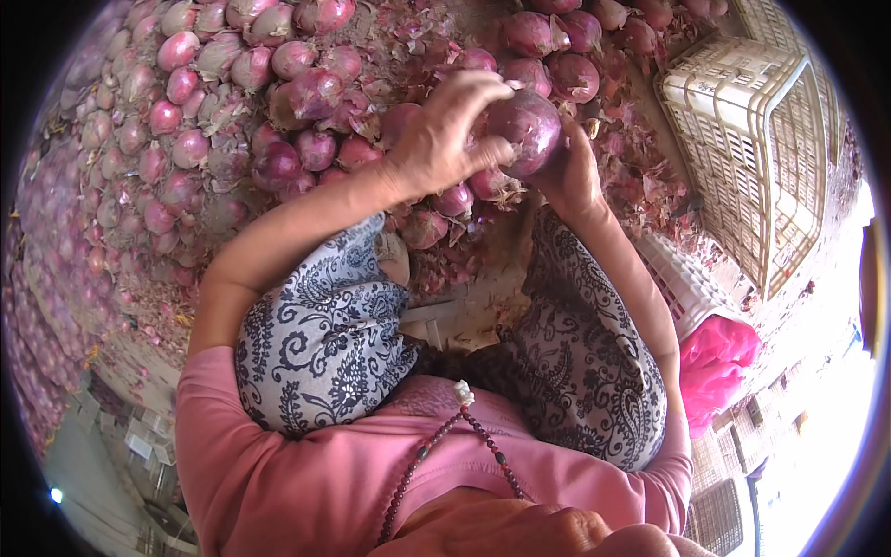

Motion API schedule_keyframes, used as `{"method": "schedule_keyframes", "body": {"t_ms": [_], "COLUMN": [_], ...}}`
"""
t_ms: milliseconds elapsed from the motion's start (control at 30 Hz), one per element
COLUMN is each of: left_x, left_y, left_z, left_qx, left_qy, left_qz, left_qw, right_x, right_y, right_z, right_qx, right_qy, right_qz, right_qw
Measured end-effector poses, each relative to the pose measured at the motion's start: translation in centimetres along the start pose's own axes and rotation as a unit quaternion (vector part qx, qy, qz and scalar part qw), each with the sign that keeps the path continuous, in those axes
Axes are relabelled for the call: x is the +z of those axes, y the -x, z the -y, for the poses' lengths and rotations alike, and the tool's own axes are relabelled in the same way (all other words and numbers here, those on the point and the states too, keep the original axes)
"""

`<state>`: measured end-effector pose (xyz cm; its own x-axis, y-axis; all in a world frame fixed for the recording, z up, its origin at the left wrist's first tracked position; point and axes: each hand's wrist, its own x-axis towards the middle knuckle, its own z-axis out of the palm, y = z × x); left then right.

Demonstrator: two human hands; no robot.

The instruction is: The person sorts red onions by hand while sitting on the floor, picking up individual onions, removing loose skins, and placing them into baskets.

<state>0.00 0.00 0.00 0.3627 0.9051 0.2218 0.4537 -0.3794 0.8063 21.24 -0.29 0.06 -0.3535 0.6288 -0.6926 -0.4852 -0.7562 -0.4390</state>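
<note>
A large red onion (525, 135) is held up between my two hands, over the onion heap in front of my knees. My left hand (447, 130) curves round its left side, thumb low and fingers bent toward its top. From the right and below, my right hand (574, 174) grips the same onion; part of those fingers is hidden behind it. Just beneath and beside my hands lie more red onions (424, 228), among loose papery skins. Another onion (574, 78) rests close beyond the held one.
A broad pile of onions (176, 139) spreads across the left and far side. Pale plastic crates (733, 139) stand at the right. Nearer, a white basket (682, 283) sits by my right forearm, with a bright pink cloth or bag (715, 367) beside it. Shed skins (640, 176) litter the ground.
</note>
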Motion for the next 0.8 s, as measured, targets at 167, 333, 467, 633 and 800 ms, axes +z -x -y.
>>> {"method": "schedule_keyframes", "body": {"t_ms": [167, 333, 467, 633, 800], "left_x": [1.7, -1.9, -0.6, 0.1, 0.1], "left_y": [0.3, 0.0, -0.7, -0.8, -1.6], "left_z": [-1.4, 2.0, -1.2, 0.1, 1.4], "left_qx": [0.075, -0.127, 0.065, -0.058, -0.046], "left_qy": [-0.017, 0.044, 0.031, 0.087, 0.071], "left_qz": [-0.051, 0.005, 0.035, 0.037, 0.094], "left_qw": [0.996, 0.991, 0.997, 0.994, 0.992], "right_x": [0.4, 0.1, 0.0, -2.1, -2.5], "right_y": [1.8, 0.7, 0.5, -1.1, -2.5], "right_z": [1.1, 0.3, 0.2, -1.5, -0.4], "right_qx": [0.037, -0.001, 0.026, 0.004, -0.061], "right_qy": [0.01, -0.01, -0.025, -0.002, 0.045], "right_qz": [-0.067, -0.055, -0.036, -0.065, -0.104], "right_qw": [0.997, 0.998, 0.999, 0.998, 0.992]}}
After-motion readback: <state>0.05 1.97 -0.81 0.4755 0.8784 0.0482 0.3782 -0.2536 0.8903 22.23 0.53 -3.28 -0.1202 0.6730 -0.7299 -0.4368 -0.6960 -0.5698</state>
